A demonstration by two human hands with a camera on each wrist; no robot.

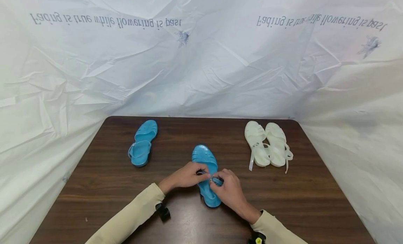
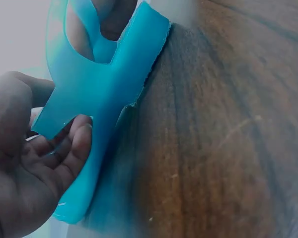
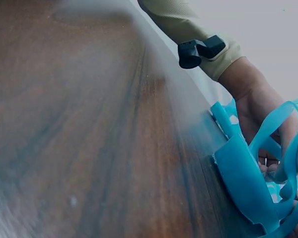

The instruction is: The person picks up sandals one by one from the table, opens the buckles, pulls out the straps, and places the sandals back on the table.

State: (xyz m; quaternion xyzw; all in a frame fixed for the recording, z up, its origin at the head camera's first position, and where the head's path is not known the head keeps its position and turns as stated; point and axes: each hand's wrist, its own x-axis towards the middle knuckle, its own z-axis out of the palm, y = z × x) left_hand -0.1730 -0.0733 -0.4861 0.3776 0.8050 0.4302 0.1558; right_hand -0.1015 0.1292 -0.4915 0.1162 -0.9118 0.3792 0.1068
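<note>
Both hands at work over a dark wood desk (image 1: pixel 176 132), you hold the ankle strap (image 1: pixel 217 181) of a blue sandal (image 1: pixel 206 191) lying sole down near the middle of the desktop, toe pointing away from you. Your left hand (image 1: pixel 189 174) comes in from the sandal's left, fingers curled and thumb close to the forefinger, a narrow grip on the strap's left part. Your right hand (image 1: pixel 231 188), opposite, pinches the strap between thumb and bent forefinger, a small loop of blue showing at the fingers. The two sets of fingertips nearly meet above the footbed; whether the strap is fastened cannot be told. Beyond your left hand, well apart, lies a second blue sandal (image 1: pixel 143 132); to the far right, a pair of white sandals (image 1: pixel 277 132) sits side by side, straps loose. Behind the desk hangs pale, creased sheeting (image 1: pixel 201 72) printed with mirrored lettering.
</note>
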